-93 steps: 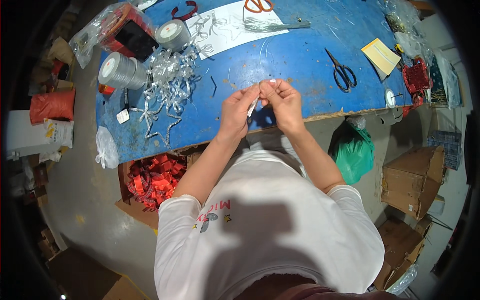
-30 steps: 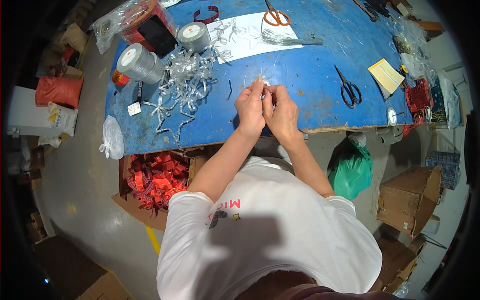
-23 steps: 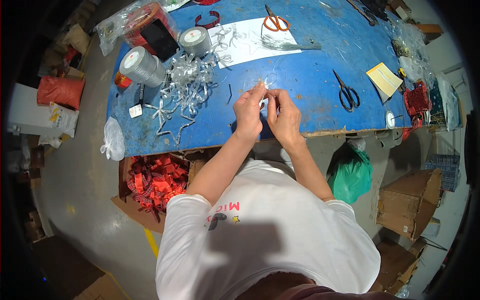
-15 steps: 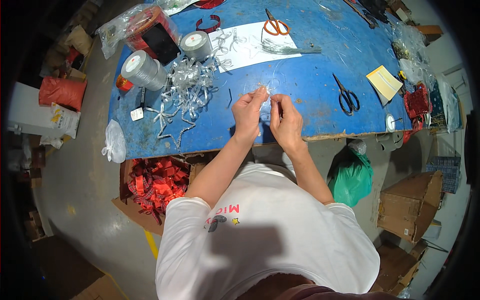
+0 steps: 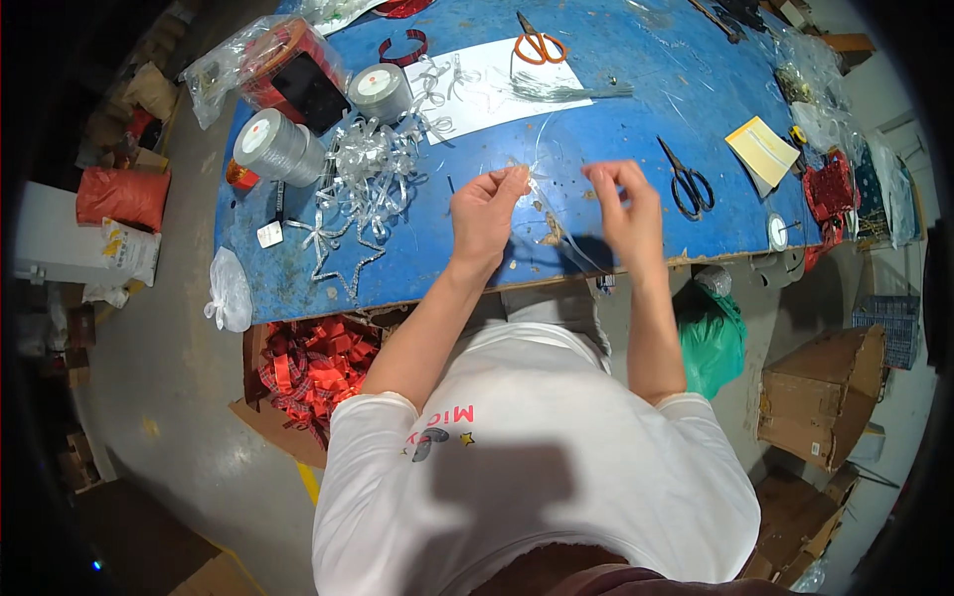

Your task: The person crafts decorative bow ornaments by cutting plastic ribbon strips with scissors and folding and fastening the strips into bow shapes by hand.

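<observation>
Both hands are raised over the near edge of the blue table (image 5: 616, 89). The left hand (image 5: 487, 209) has its fingertips pinched on a small clear ribbon piece (image 5: 525, 179), which sits just above the table between the two hands. The right hand (image 5: 626, 204) is a little apart from the left, fingers curled and pinched together; what it grips is too thin to make out, perhaps a fine thread.

To the left of the hands lies a heap of silver ribbon bows (image 5: 373, 174), with a silver star (image 5: 343, 263) near the table's edge. Two silver ribbon rolls (image 5: 273, 144) stand beyond the heap, beside a clear plastic bag (image 5: 263, 60) holding red goods at the far left corner. A white sheet of paper (image 5: 487, 84) lies at the far side with orange-handled scissors (image 5: 539, 42) on its upper edge. Black scissors (image 5: 686, 184) lie right of the right hand, and a yellow square pad (image 5: 763, 149) beyond them.

On the floor, a cardboard box of red ribbons (image 5: 308, 368) sits under the left side of the table, a small white tied bag (image 5: 229, 293) hangs near its corner, a green plastic bag (image 5: 711, 338) is on the right, and brown cardboard boxes (image 5: 825, 392) stand further right. An orange-red sack (image 5: 121, 196) and a white printed sack (image 5: 124, 253) lie at the far left.
</observation>
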